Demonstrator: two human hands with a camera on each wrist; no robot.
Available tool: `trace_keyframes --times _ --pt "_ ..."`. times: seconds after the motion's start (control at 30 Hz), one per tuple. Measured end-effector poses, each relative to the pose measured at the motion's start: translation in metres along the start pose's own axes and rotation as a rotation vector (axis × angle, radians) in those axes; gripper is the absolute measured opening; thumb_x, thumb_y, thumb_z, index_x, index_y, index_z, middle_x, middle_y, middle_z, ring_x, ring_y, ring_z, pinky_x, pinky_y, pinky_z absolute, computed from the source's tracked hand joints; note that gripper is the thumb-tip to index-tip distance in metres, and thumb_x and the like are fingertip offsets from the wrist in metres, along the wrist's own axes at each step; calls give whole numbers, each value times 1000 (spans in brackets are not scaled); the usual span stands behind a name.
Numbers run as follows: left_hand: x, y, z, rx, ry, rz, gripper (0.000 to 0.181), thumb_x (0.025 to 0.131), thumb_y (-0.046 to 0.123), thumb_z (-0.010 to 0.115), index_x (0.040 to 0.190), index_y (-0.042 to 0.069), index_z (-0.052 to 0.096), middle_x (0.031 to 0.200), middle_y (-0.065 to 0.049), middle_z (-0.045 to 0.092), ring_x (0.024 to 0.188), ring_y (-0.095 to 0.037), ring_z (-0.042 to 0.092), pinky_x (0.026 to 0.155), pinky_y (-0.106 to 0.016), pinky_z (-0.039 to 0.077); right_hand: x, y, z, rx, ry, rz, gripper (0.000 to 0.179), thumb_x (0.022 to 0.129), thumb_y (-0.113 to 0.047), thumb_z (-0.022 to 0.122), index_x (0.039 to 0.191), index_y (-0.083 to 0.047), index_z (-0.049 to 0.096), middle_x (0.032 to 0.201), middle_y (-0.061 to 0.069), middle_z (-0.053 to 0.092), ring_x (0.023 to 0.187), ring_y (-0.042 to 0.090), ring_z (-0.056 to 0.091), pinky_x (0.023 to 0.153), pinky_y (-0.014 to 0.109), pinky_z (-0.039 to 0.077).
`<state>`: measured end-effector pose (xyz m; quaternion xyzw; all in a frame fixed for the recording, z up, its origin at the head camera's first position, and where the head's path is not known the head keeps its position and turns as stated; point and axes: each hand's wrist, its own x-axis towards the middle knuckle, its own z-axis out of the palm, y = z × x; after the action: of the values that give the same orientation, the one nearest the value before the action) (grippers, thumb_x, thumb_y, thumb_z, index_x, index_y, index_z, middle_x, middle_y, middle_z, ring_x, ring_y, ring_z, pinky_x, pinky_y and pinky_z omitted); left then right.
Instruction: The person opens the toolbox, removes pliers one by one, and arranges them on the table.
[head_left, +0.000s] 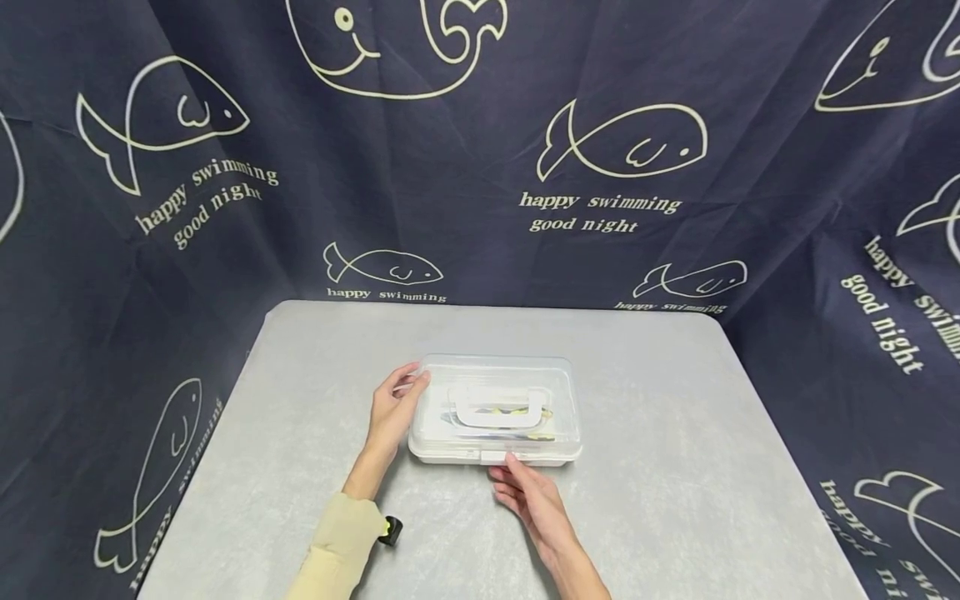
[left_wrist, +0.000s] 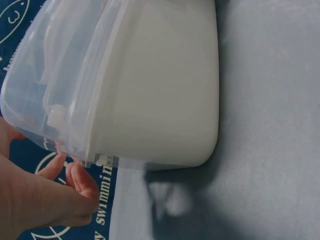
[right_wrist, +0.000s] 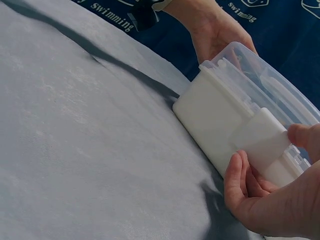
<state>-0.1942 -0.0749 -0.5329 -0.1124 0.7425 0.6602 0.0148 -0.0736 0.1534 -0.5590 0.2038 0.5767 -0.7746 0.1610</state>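
The right hand (head_left: 536, 504) has its fingers curled, pinching the white rectangular plastic latch (right_wrist: 265, 137). The left hand (head_left: 387, 412) has its fingers bent about the rim at the far left corner of the clear plastic lid (head_left: 495, 375). I record the white oblong plastic box (right_wrist: 215, 112) resting near the middle of the pale grey desk (head_left: 660, 400), lid in place, with a white U-shaped handle (head_left: 498, 421) on top; yellow and dark contents (head_left: 536, 437) show through, too blurred to identify. Beyond hangs a navy fish-print cloth (head_left: 480, 200). Whether the latch is engaged I cannot confirm from my station. Risks, in my judgement: a hard pull could slide the box if the left hold is light; sudden release could jolt the contents; sideways prying could strain the latch
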Motion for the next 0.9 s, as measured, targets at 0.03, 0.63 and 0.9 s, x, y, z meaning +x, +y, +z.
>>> trace_keyframes --times 0.03,0.63,0.9 --pt "0 0 0 0 3 -4 48 97 36 71 138 12 63 129 -11 59 113 -26 53 94 -37 44 0 0 0 2 -3 -2 66 99 -46 66 134 10 56 114 10 72 97 13 67 87 25 57" --pt "4 0 2 -14 -1 -50 60 95 42 72 139 2 60 133 -15 61 118 -29 57 98 -40 47 -2 -1 0 19 55 -4 67 97 -44 71 123 16 60 99 11 75 87 13 73 85 26 58" --pt "3 -2 -1 -12 1 -61 61 95 42 73 140 3 61 134 -16 61 118 -29 58 99 -41 48 -6 -1 4 48 43 13 70 97 -45 70 124 19 56 94 12 74 83 13 74 84 27 59"
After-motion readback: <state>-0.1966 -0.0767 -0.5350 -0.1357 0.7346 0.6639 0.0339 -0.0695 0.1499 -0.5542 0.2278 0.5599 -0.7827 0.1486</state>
